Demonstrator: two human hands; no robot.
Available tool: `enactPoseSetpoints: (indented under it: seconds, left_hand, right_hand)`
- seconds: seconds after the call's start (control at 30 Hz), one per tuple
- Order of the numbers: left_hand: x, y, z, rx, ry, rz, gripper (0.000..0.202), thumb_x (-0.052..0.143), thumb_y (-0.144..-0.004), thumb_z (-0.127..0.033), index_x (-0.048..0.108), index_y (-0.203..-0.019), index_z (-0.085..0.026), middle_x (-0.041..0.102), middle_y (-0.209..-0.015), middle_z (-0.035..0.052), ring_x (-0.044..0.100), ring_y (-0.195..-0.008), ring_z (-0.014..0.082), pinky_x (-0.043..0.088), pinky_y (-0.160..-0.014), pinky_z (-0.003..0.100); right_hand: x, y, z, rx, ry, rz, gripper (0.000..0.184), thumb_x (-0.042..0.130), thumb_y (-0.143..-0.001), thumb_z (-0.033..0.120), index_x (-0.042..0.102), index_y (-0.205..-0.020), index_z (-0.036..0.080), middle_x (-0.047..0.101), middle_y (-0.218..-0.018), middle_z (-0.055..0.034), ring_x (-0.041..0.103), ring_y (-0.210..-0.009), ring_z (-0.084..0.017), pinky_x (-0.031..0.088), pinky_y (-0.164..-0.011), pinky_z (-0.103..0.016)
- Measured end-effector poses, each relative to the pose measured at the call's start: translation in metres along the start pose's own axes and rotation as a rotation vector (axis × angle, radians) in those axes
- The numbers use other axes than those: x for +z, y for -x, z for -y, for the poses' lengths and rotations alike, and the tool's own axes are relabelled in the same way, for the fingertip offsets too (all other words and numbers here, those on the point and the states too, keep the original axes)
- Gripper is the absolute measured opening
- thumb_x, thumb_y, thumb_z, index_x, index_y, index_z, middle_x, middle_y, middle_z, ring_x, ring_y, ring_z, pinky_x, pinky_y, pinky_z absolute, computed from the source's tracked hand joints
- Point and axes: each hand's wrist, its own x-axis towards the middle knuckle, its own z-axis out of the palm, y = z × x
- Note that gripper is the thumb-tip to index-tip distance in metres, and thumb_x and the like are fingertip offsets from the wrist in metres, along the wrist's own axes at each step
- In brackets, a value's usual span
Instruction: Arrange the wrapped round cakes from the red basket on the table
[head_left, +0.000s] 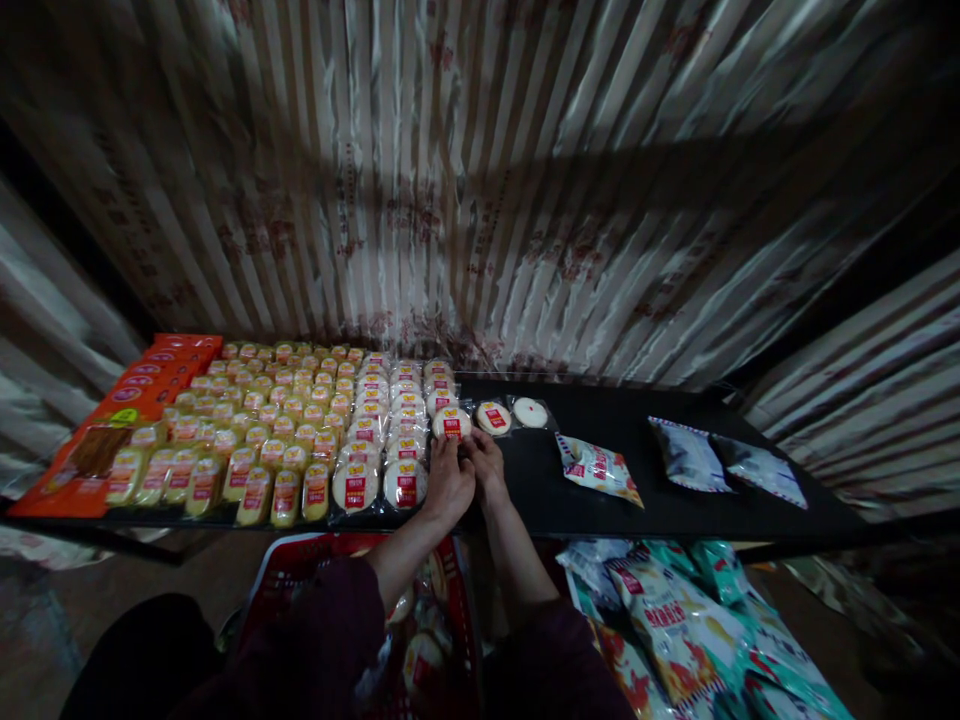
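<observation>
Both my hands meet at the middle of a black shelf (675, 500). My left hand (448, 482) and my right hand (486, 462) pinch together on one round white cake in a clear wrapper with a red label (451, 424), at the right end of several rows of the same cakes (390, 420). Two more wrapped round cakes (493, 417) (530, 412) lie just right of it. Rows of smaller yellow wrapped cakes (255, 430) fill the shelf further left.
Flat orange packets (127, 400) lie at the shelf's left end. A colourful snack bag (598, 468) and two dark bags (724, 460) lie to the right. A red basket with packets (420, 630) and green snack bags (690, 620) sit below. A striped curtain hangs behind.
</observation>
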Motion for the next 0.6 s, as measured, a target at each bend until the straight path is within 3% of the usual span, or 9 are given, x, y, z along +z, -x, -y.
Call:
enactPoseSetpoints:
  seconds: [0.23, 0.4, 0.6]
  left_hand:
    - [0.000, -0.011, -0.007, -0.024, 0.047, 0.011, 0.043, 0.044, -0.082, -0.016, 0.057, -0.123, -0.013, 0.050, -0.140, 0.0132, 0.035, -0.137, 0.0233, 0.020, -0.117, 0.039]
    - [0.001, -0.019, -0.008, -0.095, 0.068, 0.038, 0.044, 0.043, -0.084, -0.020, 0.054, -0.126, -0.010, 0.044, -0.144, 0.0158, 0.032, -0.139, 0.0231, 0.017, -0.117, 0.036]
    - [0.002, -0.023, -0.002, -0.060, 0.082, 0.022, 0.038, 0.046, -0.082, -0.021, 0.059, -0.118, -0.021, 0.054, -0.135, 0.0090, 0.040, -0.133, 0.0213, 0.021, -0.115, 0.037]
  right_hand:
    - [0.009, -0.012, 0.004, 0.082, -0.020, 0.037, 0.035, 0.068, -0.053, 0.038, 0.068, -0.083, 0.019, 0.069, -0.072, -0.0006, 0.063, -0.069, -0.019, 0.049, -0.073, -0.034]
    - [0.012, -0.020, 0.000, 0.032, 0.044, 0.036, 0.029, 0.067, -0.056, 0.037, 0.068, -0.080, 0.020, 0.069, -0.071, 0.0003, 0.063, -0.072, -0.019, 0.049, -0.075, -0.034]
    - [0.011, -0.017, -0.003, -0.096, 0.284, 0.021, 0.029, 0.061, -0.065, 0.034, 0.069, -0.090, 0.021, 0.071, -0.082, -0.0012, 0.062, -0.077, -0.019, 0.048, -0.081, -0.034]
